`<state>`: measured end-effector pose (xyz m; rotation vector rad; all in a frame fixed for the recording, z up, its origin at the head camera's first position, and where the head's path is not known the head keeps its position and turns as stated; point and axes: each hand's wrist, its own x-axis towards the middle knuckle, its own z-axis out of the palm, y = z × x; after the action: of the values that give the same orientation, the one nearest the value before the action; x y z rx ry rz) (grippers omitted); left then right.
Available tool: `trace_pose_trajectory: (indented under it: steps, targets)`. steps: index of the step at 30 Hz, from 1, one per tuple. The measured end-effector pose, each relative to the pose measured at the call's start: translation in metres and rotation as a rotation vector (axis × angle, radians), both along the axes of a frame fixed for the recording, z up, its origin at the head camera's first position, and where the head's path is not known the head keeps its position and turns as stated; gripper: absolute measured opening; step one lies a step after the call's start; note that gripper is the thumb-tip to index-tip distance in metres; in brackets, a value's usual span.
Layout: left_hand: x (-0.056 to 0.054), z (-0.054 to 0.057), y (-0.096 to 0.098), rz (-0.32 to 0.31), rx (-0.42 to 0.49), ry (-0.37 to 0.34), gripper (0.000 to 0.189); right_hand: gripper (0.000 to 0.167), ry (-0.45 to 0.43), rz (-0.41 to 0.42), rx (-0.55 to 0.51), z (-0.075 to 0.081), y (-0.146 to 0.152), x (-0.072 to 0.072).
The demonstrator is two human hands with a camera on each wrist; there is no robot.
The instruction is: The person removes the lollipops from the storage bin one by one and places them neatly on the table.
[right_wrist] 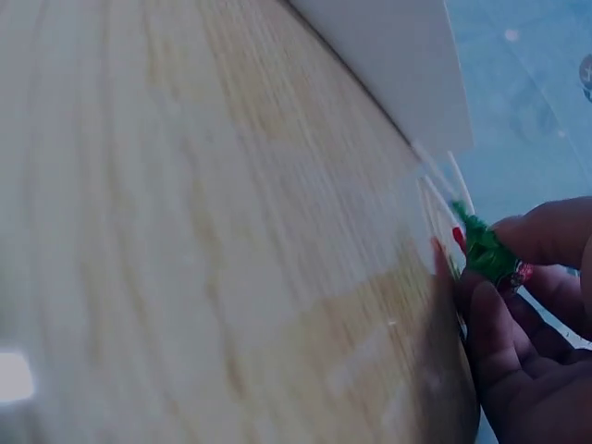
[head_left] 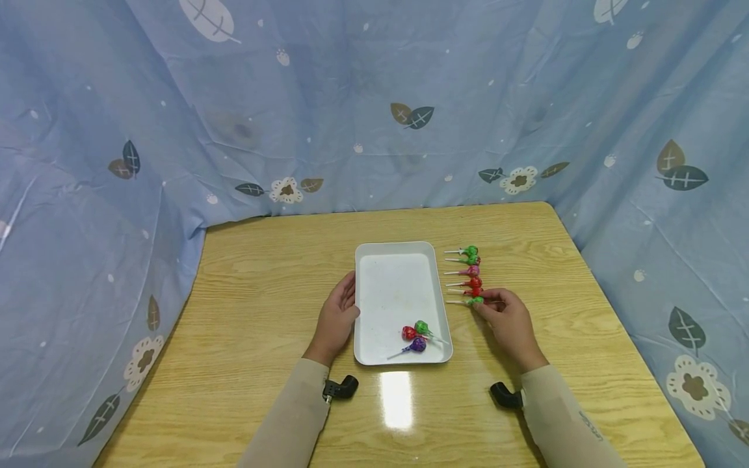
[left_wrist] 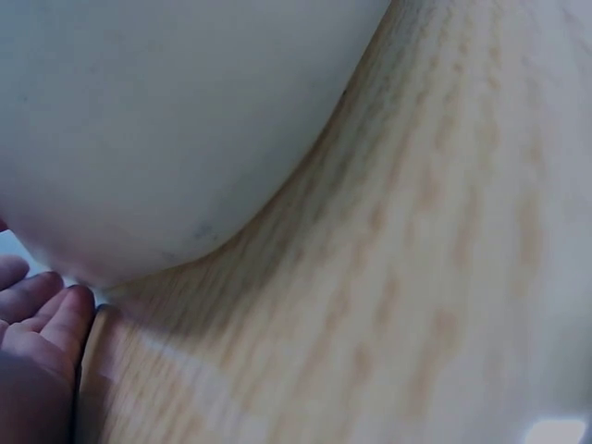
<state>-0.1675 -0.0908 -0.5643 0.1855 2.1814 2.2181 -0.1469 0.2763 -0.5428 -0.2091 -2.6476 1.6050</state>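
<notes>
My right hand (head_left: 508, 320) pinches a green lollipop (right_wrist: 487, 252) by its wrapped head between thumb and fingers. Its white stick points left toward the tray. This lollipop is at the near end of a column of lollipops with green, pink (head_left: 473, 270) and red (head_left: 475, 283) wrappers, sticks all pointing left. My left hand (head_left: 337, 318) rests against the left side of a white tray (head_left: 398, 279), fingers fairly straight along its rim. Inside the tray's near right part lie a red lollipop (head_left: 408, 333), a green lollipop (head_left: 421, 327) and a purple lollipop (head_left: 418, 344).
The wooden table (head_left: 263, 305) has a light grain and a bright reflection in front of the tray. A blue patterned curtain (head_left: 328, 110) hangs behind the table and at both sides. Black wrist devices (head_left: 345, 387) sit on both sleeves.
</notes>
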Motion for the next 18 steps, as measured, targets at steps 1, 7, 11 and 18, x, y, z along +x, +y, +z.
trace_pose_trajectory:
  steps: [1,7,11,18]
  targets:
    - [0.0001,0.0001,0.0001,0.0,0.0,0.0,0.079,0.031,0.0,0.0,0.009,0.0003,-0.0004,0.0]
    - [0.0006,0.0014,0.0004,0.0,-0.008,-0.002,0.079,0.029,-0.006,-0.011,0.05,0.0028,-0.0034,0.0005]
    - [0.0003,0.0021,0.0001,0.002,-0.006,0.0,0.079,0.029,-0.002,-0.014,0.062,0.0042,-0.0049,0.0011]
    - [0.0002,0.0018,0.0001,-0.007,0.006,0.003,0.08,0.028,0.008,-0.02,0.069,0.0049,-0.0056,0.0023]
